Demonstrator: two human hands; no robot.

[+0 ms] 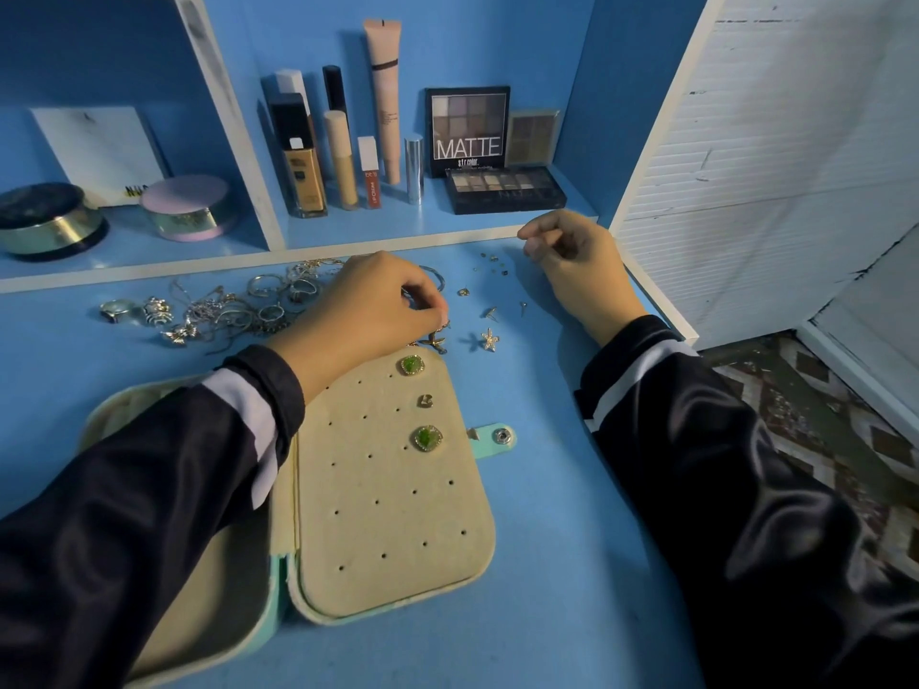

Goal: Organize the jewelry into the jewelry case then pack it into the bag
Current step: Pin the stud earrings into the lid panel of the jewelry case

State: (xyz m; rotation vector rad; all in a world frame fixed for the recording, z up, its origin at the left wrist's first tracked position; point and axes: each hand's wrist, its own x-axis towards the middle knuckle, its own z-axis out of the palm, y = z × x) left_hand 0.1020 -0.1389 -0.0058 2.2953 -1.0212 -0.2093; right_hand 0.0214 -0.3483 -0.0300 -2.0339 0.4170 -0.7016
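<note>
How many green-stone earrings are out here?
2, both pinned on the beige perforated panel: upper green-stone earring near its top edge, lower green-stone earring mid-right. The left hand may hide others.

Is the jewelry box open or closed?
Open. The jewelry case lies spread flat, holed beige panel facing up, snap tab unfastened.

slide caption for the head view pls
Left hand pinches a star earring at the top edge of the open jewelry case, two green earrings pinned.
</note>
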